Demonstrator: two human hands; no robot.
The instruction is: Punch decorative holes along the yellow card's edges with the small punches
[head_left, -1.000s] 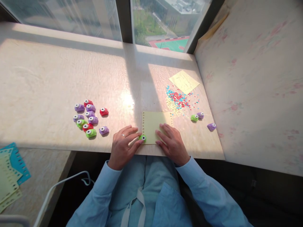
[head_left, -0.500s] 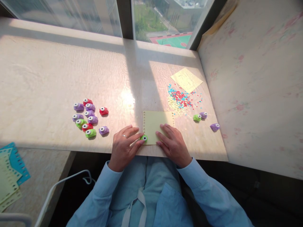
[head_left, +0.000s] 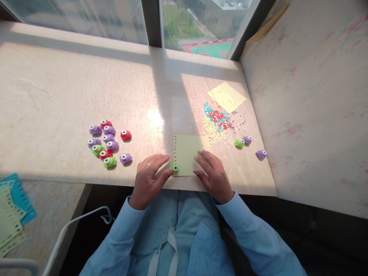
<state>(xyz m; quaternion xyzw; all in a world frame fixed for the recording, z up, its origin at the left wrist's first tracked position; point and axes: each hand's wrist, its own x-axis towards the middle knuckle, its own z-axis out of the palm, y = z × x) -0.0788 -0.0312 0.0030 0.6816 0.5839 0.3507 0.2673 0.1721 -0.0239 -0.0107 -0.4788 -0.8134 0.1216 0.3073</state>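
A pale yellow sheet of paper (head_left: 186, 149) lies near the front edge of the table, with rows of punched holes along its left and right sides. A small green craft punch (head_left: 174, 168) with a star on its white button sits at the sheet's lower left edge. My left hand (head_left: 151, 176) is open beside the punch, fingers spread and thumb close to it; whether the thumb touches it I cannot tell. Over the right part of the sheet, my right hand (head_left: 212, 174) is open, its fingers apart and holding nothing.
Purple, red and green craft punches (head_left: 108, 138) cluster to the left; several more (head_left: 239, 143) stand at the right. Confetti (head_left: 220, 120) is scattered below another yellow sheet (head_left: 227, 97). Punched sheets (head_left: 21, 203) lie on a lower surface at far left, near a white cable (head_left: 74, 220).
My left fingers have come away from the green punch and spread wider. My right hand has shifted slightly right, its fingers lifting off the sheet. The punch and paper have stayed put.
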